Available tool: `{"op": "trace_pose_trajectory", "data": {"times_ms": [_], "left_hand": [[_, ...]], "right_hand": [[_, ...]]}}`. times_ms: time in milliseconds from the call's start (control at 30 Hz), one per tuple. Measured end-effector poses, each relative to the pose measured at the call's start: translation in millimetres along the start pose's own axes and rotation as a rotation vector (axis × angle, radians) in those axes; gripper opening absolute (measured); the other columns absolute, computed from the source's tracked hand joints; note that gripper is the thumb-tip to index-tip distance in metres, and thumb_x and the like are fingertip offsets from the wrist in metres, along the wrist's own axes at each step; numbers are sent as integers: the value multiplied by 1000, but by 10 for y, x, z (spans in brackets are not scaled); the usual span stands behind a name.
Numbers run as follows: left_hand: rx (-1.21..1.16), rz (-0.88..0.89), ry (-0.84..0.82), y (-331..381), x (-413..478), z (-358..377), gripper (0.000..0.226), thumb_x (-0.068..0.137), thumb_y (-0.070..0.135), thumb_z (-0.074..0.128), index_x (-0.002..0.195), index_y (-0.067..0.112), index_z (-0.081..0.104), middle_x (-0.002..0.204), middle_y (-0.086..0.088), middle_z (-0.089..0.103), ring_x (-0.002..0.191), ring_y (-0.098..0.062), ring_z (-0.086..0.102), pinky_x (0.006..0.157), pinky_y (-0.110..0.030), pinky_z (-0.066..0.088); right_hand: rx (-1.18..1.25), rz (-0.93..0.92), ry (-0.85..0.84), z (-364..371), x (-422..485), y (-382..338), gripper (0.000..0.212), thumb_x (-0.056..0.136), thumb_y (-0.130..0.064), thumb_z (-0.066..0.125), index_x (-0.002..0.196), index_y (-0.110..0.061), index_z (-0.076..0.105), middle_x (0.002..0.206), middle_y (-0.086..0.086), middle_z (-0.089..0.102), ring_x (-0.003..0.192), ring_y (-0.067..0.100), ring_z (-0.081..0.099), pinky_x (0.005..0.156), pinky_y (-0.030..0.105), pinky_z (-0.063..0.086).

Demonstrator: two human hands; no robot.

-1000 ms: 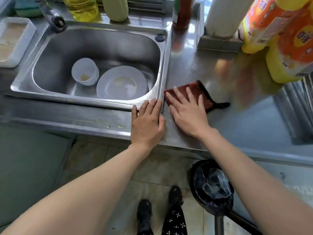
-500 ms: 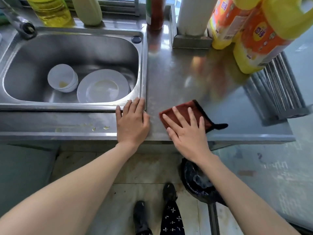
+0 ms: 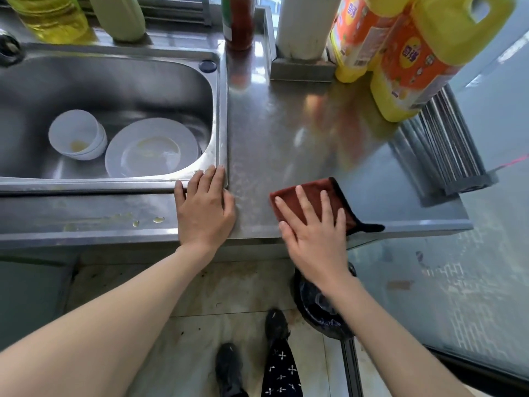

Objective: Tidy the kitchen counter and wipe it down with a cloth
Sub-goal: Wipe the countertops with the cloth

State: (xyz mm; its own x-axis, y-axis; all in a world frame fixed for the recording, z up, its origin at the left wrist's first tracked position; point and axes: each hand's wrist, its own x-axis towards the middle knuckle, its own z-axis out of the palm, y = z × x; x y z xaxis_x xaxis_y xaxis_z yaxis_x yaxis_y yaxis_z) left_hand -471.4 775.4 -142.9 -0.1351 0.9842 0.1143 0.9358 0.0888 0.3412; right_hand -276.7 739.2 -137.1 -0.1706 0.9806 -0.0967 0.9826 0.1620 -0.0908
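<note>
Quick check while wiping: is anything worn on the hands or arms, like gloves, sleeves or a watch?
Nothing is worn. The left hand and right hand have no gloves, rings or watch. The left arm and right arm are uncovered to the frame edge, so no sleeve shows.

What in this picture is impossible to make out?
All in the head view.
Cloth: the part under the right hand is covered.
Red bottle: top cut off by the upper edge.
Tap: mostly cut off by the left edge.
Bin: inside partly hidden by the right forearm.
Detergent jug: label print too small to read.
</note>
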Motion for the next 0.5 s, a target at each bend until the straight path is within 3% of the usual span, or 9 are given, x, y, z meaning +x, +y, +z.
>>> {"op": "trace_pose_trajectory", "data": {"times_ms": [67,133,267,400,500], "left_hand": [[6,-3,1,-3,-1,3,53,89,31,31,140,19,39,145,-2,42,135,-21,33,113,-45,11],[9,-5,3,-3,0,10,53,89,31,31,139,19,40,144,-2,42,135,-21,34,113,-46,11],[7,-11,-7,9,-3,0,53,89,32,30,140,19,38,145,-1,41,136,-21,32,113,-45,9],[8,-13,-12,17,-4,-4,54,89,32,29,141,20,37,146,-1,40,136,-20,31,114,-45,7],[7,-12,-11,17,-4,-6,54,88,32,30,141,20,37,145,-1,41,136,-20,32,114,-45,7]], "right_hand": [[-31,54,-15,-30,31,275,49,93,-58,13,142,-53,8,158,-8,9,144,34,9,110,60,11],[-11,223,-14,-70,58,463,51,92,-56,12,143,-51,8,159,-5,6,144,34,3,112,59,7],[55,425,-20,-97,89,153,51,96,-50,15,146,-45,3,159,0,-3,144,36,-7,113,59,-1],[50,214,-73,-79,47,-261,50,97,-51,8,144,-46,-8,157,-3,-14,143,35,-14,111,57,-7],[58,76,-125,-107,52,-153,49,96,-55,12,143,-50,-3,157,-9,-14,143,28,-16,111,55,-8]]}}
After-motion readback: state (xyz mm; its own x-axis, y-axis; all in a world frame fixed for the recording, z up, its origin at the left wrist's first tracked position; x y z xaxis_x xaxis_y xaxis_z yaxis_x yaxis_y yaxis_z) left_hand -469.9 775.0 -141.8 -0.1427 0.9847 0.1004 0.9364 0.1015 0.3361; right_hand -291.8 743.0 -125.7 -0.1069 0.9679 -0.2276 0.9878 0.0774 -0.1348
